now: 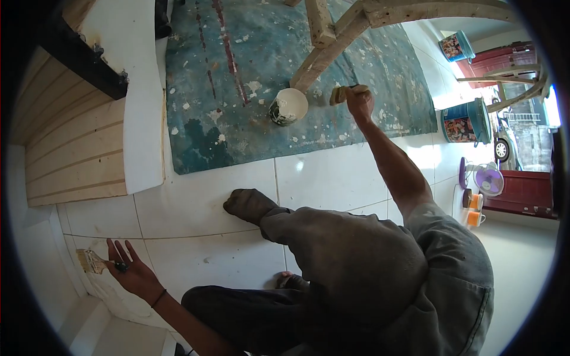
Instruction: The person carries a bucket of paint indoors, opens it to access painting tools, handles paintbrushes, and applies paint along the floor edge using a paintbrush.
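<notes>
A wide pale-bristled paintbrush (92, 261) with a dark handle is held in my left hand (135, 273), low at the far left; several of its fingers are stretched out. My right hand (360, 105) grips a small yellowish-brown brush (339, 95) over the paint-stained teal sheet (208, 133). Left of that brush, a tub (289, 107) with white paint inside and smears on its wall stands on the sheet. Just behind the tub, the end of a curved wooden frame (323, 59) comes down to the sheet.
Two labelled buckets (466, 123) (456, 46) stand at the right. Beyond them are a purple-and-white fan (488, 179) and orange cups (474, 218). A slatted wooden piece (83, 148) is at the left. White floor tiles (196, 207) lie around my feet.
</notes>
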`<state>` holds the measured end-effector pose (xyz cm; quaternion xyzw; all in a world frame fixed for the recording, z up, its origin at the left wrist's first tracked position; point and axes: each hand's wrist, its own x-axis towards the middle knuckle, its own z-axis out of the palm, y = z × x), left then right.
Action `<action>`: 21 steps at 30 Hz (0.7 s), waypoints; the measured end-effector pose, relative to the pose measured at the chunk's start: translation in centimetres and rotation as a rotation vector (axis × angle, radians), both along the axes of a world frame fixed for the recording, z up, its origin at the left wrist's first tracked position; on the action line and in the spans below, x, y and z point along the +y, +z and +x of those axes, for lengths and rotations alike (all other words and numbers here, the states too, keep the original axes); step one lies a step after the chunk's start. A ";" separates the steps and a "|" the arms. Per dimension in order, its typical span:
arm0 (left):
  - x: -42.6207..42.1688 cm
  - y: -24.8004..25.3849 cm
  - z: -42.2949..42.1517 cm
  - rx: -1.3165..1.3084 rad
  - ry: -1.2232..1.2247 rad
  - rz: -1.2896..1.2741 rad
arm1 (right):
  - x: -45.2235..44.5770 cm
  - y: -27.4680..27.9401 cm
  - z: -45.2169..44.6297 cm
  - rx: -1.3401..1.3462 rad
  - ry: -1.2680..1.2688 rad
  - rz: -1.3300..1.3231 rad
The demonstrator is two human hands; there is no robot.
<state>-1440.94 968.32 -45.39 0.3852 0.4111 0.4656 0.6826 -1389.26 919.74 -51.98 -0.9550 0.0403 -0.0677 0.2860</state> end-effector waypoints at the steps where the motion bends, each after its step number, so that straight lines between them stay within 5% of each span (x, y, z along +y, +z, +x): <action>1: -0.1 0.2 -0.1 0.003 -0.004 0.000 | 0.4 1.0 0.2 -0.081 0.009 0.012; 4: 0.2 0.5 0.3 0.018 0.059 -0.001 | -2.3 -6.7 1.0 -0.086 0.052 -0.052; 6: 0.2 0.2 -0.1 -0.025 0.083 -0.065 | -2.2 -4.2 2.7 0.063 -0.155 0.145; 8: 0.2 -0.1 -0.5 -0.044 0.060 -0.062 | 0.3 0.7 -0.5 -0.164 0.050 0.120; 10: 0.5 0.0 0.1 -0.089 0.037 -0.047 | -2.7 -5.2 -1.1 -0.097 0.079 -0.063; 12: -0.2 0.3 0.5 -0.071 0.059 -0.073 | -2.3 -3.0 0.9 -0.133 0.167 -0.130; 14: -0.6 1.0 0.9 -0.068 0.046 -0.085 | -2.4 -1.0 3.1 0.204 -0.018 0.161; 18: -0.2 0.4 0.3 -0.064 0.024 -0.053 | -1.9 0.1 0.3 0.369 -0.163 0.813; 19: -0.2 0.3 0.3 -0.058 0.027 -0.059 | -1.0 -1.1 -1.6 0.457 -0.092 0.782; 20: -0.3 0.6 0.4 -0.057 0.020 -0.079 | -1.6 -6.6 -3.4 0.093 0.115 0.480; 21: -0.4 0.8 0.6 -0.066 0.012 -0.092 | -1.8 -6.3 -3.3 0.178 0.203 0.396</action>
